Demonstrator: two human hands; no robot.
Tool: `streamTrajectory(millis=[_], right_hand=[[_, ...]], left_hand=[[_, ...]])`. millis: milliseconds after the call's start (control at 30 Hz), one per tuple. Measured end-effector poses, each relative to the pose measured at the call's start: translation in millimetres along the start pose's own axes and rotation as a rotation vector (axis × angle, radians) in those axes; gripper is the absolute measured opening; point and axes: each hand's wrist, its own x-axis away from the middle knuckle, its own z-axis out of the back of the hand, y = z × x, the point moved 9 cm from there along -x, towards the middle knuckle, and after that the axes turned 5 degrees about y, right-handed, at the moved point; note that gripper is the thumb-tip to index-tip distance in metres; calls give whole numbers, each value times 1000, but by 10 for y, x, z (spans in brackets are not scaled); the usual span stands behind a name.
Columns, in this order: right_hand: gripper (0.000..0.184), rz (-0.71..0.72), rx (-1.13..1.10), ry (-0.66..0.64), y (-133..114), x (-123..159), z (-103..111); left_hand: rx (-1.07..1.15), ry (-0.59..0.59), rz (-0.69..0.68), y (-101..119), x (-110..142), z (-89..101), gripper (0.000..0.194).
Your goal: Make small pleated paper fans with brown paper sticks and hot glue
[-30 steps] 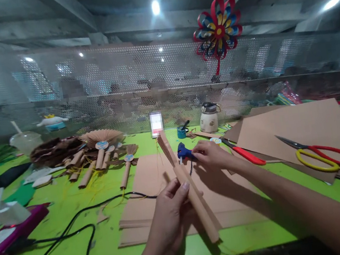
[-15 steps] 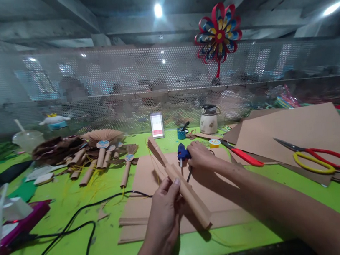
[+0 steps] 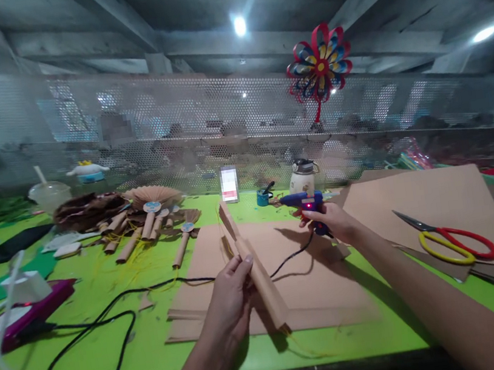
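My left hand (image 3: 234,288) is closed round a folded brown paper fan (image 3: 263,284) with a rolled-paper handle, pinching it between thumb and fingers. Its pleated end tilts up and away, and yellow string trails from its near end. In my right hand (image 3: 330,221) is a blue hot glue gun (image 3: 306,199) with a small red light lit. Its nozzle points left, past the far end of the fan and apart from it. Beneath both hands lie sheets of brown paper (image 3: 308,296). A black cord runs from the glue gun across the sheets.
Several finished paper fans (image 3: 151,207) lie at the left. A purple power strip (image 3: 56,297) stands near left, with the black cord (image 3: 131,314) looping over the green table. Scissors (image 3: 457,244) rest on brown paper at right. Behind are a thermos (image 3: 303,174) and a teal cup (image 3: 263,197).
My right hand has lifted the glue gun and swung it right, turning it so the nozzle points left. The fan stays in my left hand, shifted slightly left.
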Motion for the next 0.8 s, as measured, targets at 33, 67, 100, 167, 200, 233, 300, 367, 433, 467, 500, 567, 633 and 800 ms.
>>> streamTrajectory(millis=[33, 67, 100, 167, 200, 233, 300, 367, 433, 467, 500, 567, 633, 800], right_hand=[[42, -2, -30, -18, -25, 68, -11], [41, -3, -56, -39, -53, 135, -29], [39, -3, -82, -67, -83, 201, -56], [34, 1, -132, -145, -149, 326, -137], [32, 6, -156, -186, -181, 383, -180], [29, 11, -179, -223, -208, 434, -216], [26, 19, -218, -260, -240, 510, -250], [24, 17, -242, -270, -235, 558, -247], [24, 2, -221, -267, -211, 593, -225], [25, -4, -200, -262, -206, 610, -210], [27, -6, -178, -257, -210, 627, -196], [33, 6, -139, -249, -253, 666, -179], [38, 35, -72, -247, -310, 710, -183], [45, 92, 180, -162, -348, 781, -171]], left_hand=[[8, 2, 8, 3, -11, -10, 28], [13, 3, 11, 17, -23, -25, 28], [8, -1, 0, 51, -36, -45, 28], [-35, -19, -39, 154, -66, -99, 28], [-68, -32, -61, 215, -85, -128, 28], [-103, -46, -78, 274, -108, -154, 29], [-170, -77, -92, 370, -165, -195, 30], [-214, -125, -87, 423, -222, -232, 32], [-225, -182, -82, 437, -254, -268, 31], [-223, -209, -77, 428, -256, -284, 31], [-221, -232, -70, 408, -250, -298, 30], [-222, -269, -41, 335, -218, -320, 29], [-233, -301, -5, 254, -170, -344, 30], [-247, -376, 63, 174, -66, -413, 36]])
